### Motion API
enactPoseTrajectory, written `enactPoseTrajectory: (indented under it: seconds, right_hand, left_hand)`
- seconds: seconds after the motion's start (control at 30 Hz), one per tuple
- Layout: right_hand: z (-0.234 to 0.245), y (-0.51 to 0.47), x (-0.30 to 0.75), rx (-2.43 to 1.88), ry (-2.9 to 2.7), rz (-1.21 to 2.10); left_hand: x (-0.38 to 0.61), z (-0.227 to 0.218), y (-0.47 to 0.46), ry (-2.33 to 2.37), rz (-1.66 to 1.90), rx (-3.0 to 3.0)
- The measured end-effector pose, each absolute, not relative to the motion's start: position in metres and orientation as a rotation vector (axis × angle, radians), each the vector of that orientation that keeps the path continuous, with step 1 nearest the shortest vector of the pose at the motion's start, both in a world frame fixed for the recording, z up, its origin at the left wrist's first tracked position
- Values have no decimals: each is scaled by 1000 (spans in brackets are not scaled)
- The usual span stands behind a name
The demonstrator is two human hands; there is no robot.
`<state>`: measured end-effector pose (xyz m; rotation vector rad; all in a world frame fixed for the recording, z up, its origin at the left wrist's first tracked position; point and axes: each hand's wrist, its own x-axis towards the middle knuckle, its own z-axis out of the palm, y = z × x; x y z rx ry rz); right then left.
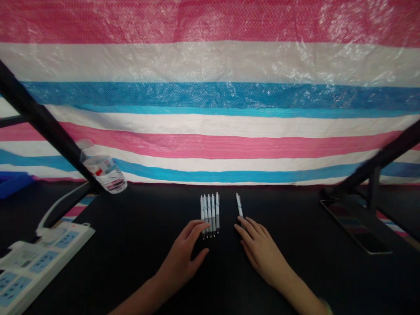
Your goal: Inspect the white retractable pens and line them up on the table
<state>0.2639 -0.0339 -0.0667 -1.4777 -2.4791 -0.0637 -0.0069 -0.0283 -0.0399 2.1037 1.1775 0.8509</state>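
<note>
Several white pens lie side by side in a row on the black table. One more white pen lies apart, just to their right. My left hand rests flat with its fingers spread, fingertips touching the near ends of the row. Palm down on the table, my right hand has its fingers stretched out and its fingertips at the near end of the single pen. Neither hand holds anything.
A clear water bottle stands at the back left beside a black slanted bar. A white power strip lies at the left edge. A phone lies at the right near another black bar. A striped tarp hangs behind.
</note>
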Motion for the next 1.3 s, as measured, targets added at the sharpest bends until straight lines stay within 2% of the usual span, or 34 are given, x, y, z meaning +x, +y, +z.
enactPoseTrajectory:
  seconds: [0.4,0.6,0.77,0.93,1.07,1.3]
  right_hand:
    - [-39,-43,261,-1127,-2564,48]
    - [-31,-57,260,-962,-2209,169]
    - [-35,-71,256,-960,-1678,459]
    - [-35,-71,251,-1069,-1323,982]
    - [-32,-66,245,-1055,-1245,1367]
    - [-44,-67,235,-1046,-1298,1721]
  left_hand:
    - [13,-48,-66,900,960,2096]
    - [14,-44,-72,919,1005,2015]
    - [12,-50,-71,1022,1054,1836]
    - [8,-50,-63,1186,1051,1586]
    - [6,-44,-61,1078,941,1508]
    - [1,-41,-67,1232,1045,1398]
